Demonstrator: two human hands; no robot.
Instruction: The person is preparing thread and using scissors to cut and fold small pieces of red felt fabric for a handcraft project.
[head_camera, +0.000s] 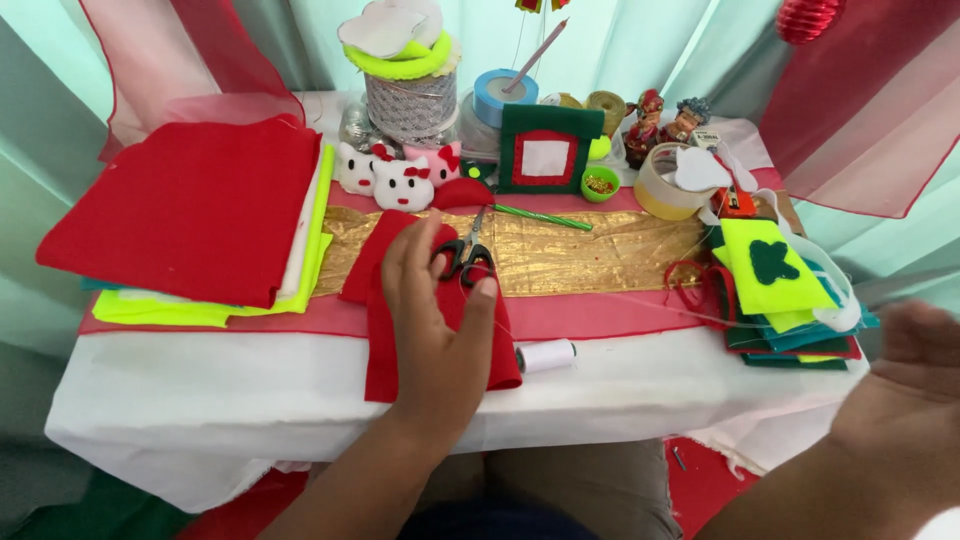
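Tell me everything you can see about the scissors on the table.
The scissors have black loop handles and short metal blades, shut, pointing away from the person. They lie flat on the gold cloth strip, handles towards the red felt piece. The left hand rests flat on the felt, fingertips at or beside the handles; actual contact is unclear. A thin thread runs close by them.

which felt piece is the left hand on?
The small red felt piece at the table's front middle, under the left hand beside the scissors. The big red stack lies apart at left; the green-yellow pile at right.
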